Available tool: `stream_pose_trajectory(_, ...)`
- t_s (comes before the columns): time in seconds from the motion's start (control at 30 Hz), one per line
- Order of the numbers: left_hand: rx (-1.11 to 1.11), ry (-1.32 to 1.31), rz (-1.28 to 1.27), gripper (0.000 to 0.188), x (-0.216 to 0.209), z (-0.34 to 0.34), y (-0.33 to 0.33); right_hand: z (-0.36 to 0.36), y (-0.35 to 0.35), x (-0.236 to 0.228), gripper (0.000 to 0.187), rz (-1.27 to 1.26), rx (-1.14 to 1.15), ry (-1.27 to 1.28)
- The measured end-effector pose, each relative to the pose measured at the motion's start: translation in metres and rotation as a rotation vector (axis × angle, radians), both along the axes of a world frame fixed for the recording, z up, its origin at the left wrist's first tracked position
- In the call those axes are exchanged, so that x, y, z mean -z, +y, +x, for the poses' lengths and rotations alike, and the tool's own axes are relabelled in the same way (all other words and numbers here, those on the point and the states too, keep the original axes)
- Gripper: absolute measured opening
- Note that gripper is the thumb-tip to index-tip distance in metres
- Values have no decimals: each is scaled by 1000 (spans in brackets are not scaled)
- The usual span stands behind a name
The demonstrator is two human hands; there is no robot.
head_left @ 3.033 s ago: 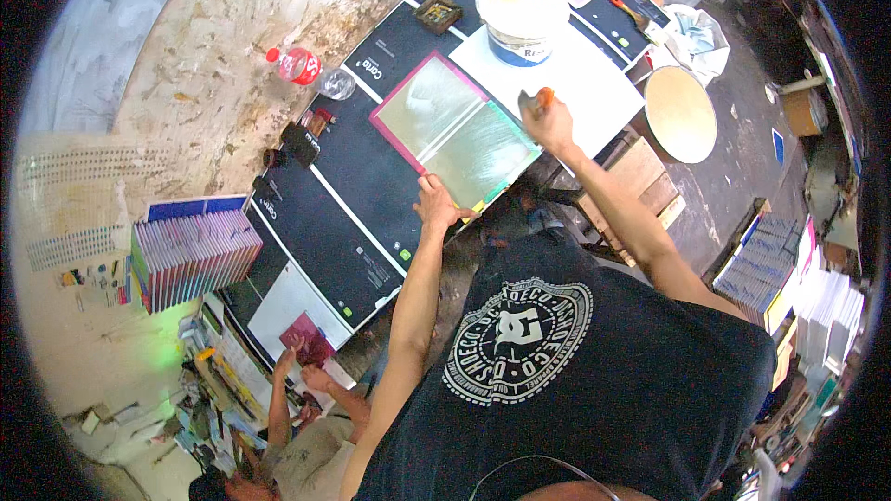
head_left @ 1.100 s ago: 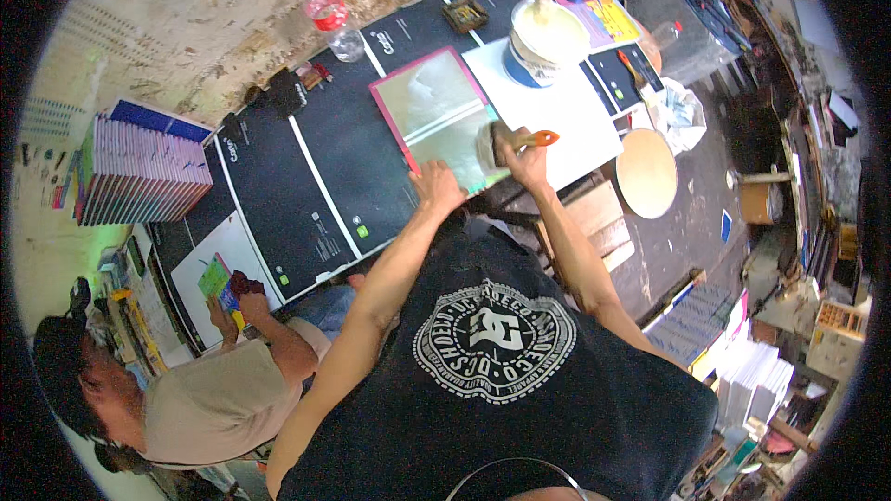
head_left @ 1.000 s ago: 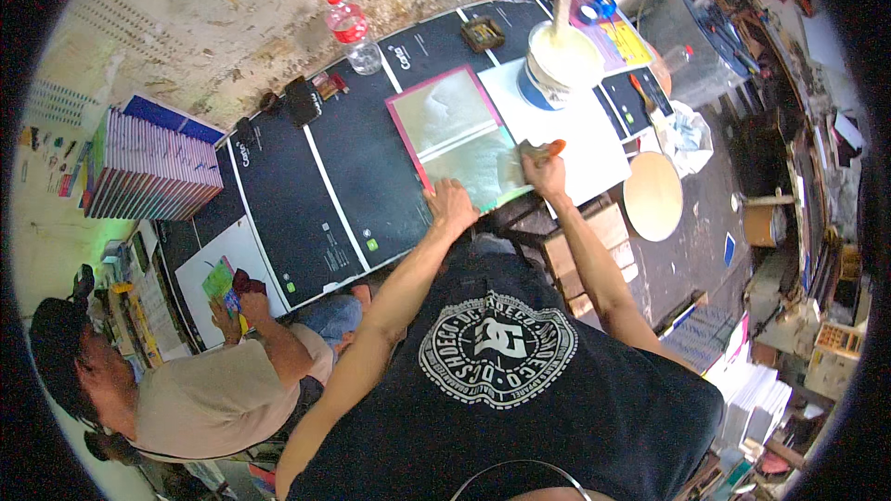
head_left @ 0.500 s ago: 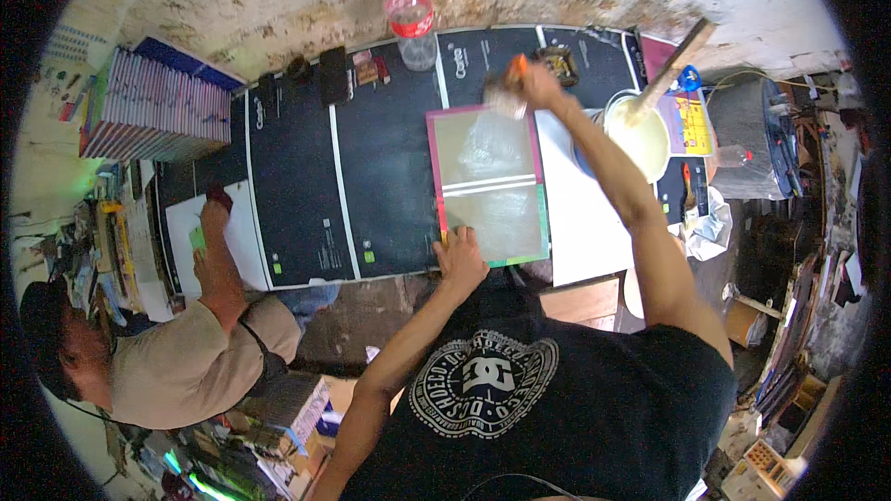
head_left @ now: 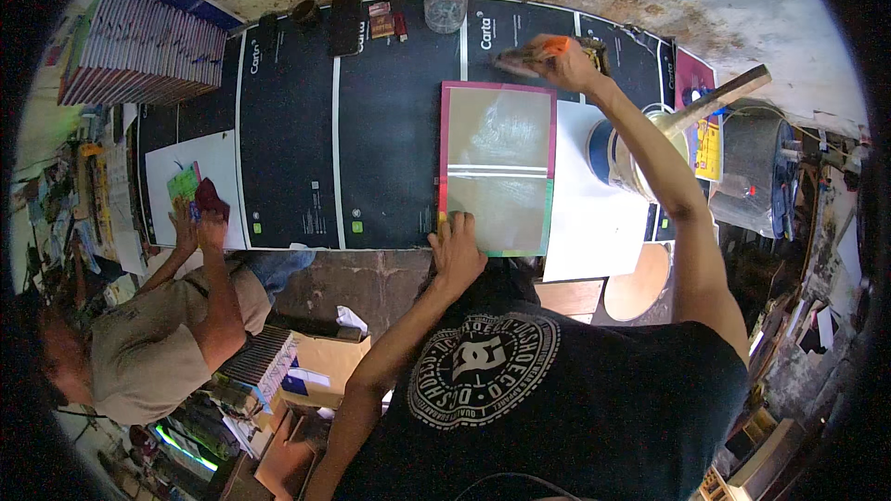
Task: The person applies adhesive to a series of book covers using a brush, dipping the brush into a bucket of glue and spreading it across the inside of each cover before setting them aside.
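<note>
In front of me lies a book cover sheet (head_left: 498, 134) with two beige panels, a white strip between them and a purple and green border. Its panels have a wet-looking sheen. My left hand (head_left: 458, 246) rests on the sheet's near left corner, fingers extended and lying flat. Just past the sheet's far edge, my right hand (head_left: 575, 65) grips a brush (head_left: 524, 59) with an orange handle; motion blurs its bristles. Partly hidden behind my right forearm is a bucket (head_left: 603, 153) with a wooden stick (head_left: 719, 97) leaning out of it.
White paper (head_left: 594, 232) lies right of the cover sheet. A plastic bottle (head_left: 447, 0), a phone (head_left: 346, 23) and a stack of books (head_left: 139, 46) stand or lie along the far side. At left, a co-worker's hands (head_left: 200, 227) handle a dark red cloth (head_left: 213, 197).
My right hand with the brush has moved from over the cover sheet's far edge to beyond it. My left hand stays at the corner. Both co-worker's hands now show. The whole view has shifted.
</note>
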State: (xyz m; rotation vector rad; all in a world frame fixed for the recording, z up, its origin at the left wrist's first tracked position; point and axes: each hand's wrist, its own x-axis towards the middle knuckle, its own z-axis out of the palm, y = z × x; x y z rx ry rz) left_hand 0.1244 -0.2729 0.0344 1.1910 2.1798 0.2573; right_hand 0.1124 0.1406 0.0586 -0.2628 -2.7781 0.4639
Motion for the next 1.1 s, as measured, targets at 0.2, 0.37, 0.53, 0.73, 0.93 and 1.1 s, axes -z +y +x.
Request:
stream_pose_trajectory(0.2, 20, -5, -58, 75, -3, 2, 9, -18, -30, 28, 23, -251, -349, -350)
stream_pose_trajectory(0.37, -27, 19, -23, 76, 7, 4, -2, -69, 2, -5, 16, -23, -268, -94)
stream_pose_trajectory(0.53, -31, -29, -48, 75, 3, 1, 3, -45, -58, 4, 28, -257, -466, -507)
stream_pose_trajectory(0.73, -17, -16, -12, 79, 3, 2, 3, -107, -4, 32, 35, 34, -312, -212)
stream_pose_trajectory(0.93, -33, -21, -80, 77, 4, 2, 1, -85, -62, 7, 30, -214, -408, -618)
stream_pose_trajectory(1.1, 43, 54, -19, 75, 11, 8, 3, -100, 2, 33, 34, 36, -220, -402)
